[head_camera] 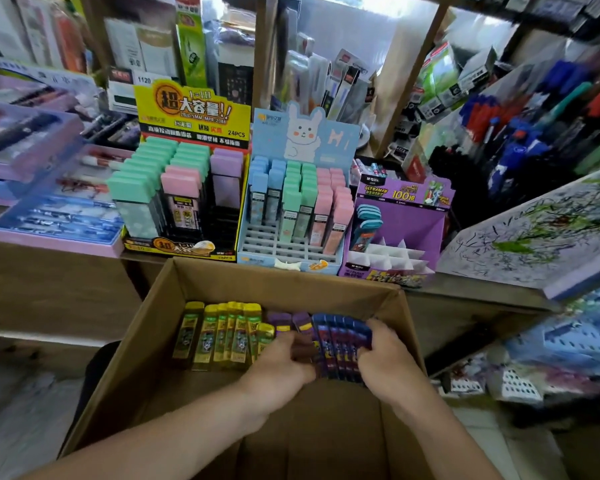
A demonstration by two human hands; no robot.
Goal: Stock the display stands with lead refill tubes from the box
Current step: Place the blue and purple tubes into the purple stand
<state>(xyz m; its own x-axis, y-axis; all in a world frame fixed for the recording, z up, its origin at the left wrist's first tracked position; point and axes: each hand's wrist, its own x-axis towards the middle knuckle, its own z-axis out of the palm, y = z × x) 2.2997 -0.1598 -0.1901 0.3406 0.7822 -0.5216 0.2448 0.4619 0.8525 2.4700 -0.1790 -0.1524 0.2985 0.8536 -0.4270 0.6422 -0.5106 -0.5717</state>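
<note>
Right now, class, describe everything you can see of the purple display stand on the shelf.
The purple display stand looks like printed cardboard, upright on the wooden shelf, right of the blue rabbit stand and behind the cardboard box. Its header card shows "100" and cartoon figures. White dividers form slots, mostly empty; a few teal-capped tubes stand at the back left. Neither hand touches it: the left hand and right hand grip lead refill tubes in the box.

Both bare forearms reach forward, close together. Left hand (281, 365) palm down, fingers curled, grip blurred. Right hand (385, 355) fingers and thumb hooked round blue tubes (336, 337).
</note>
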